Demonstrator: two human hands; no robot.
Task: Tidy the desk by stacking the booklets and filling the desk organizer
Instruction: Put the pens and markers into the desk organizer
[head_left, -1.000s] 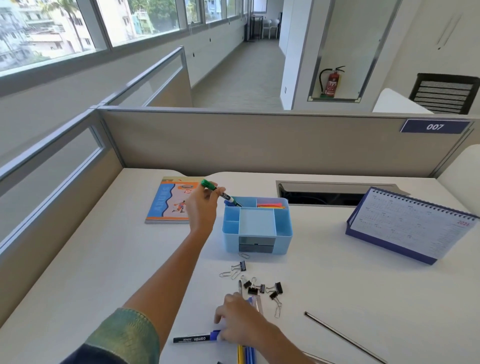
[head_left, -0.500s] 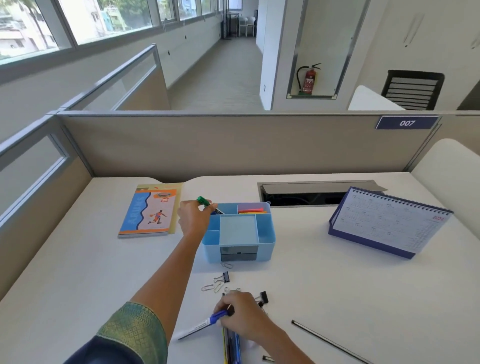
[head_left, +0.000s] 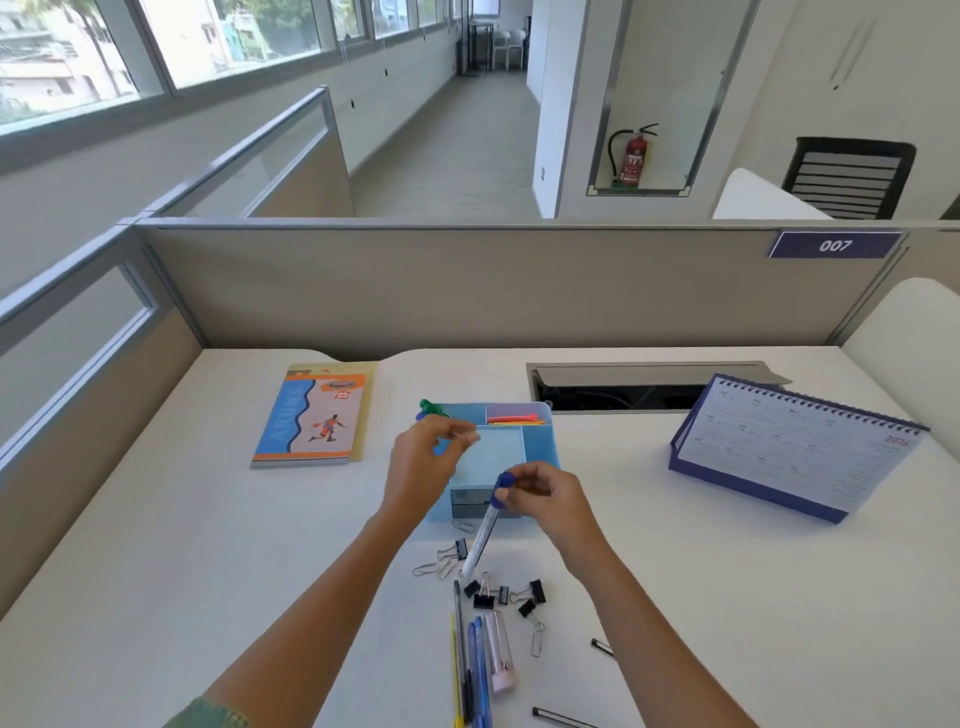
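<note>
Sitting near the middle of the desk (head_left: 208, 519), the light blue desk organizer (head_left: 551, 447) has small boxes inside. A green marker (head_left: 428, 407) leans in its back left box. Just in front, the right hand (head_left: 550, 499) pinches a white marker (head_left: 480, 540) by its blue cap. The left hand (head_left: 426, 457) hangs over the organizer's left side with bent fingers; whether it pinches anything, I cannot tell. Booklets (head_left: 311, 415) lie stacked near the back left corner.

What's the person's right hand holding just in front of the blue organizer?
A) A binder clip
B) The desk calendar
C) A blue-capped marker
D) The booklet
C: the right hand has its fingers pinched round the capped end of the blue-capped marker, whose white barrel hangs down towards the clips.
</note>
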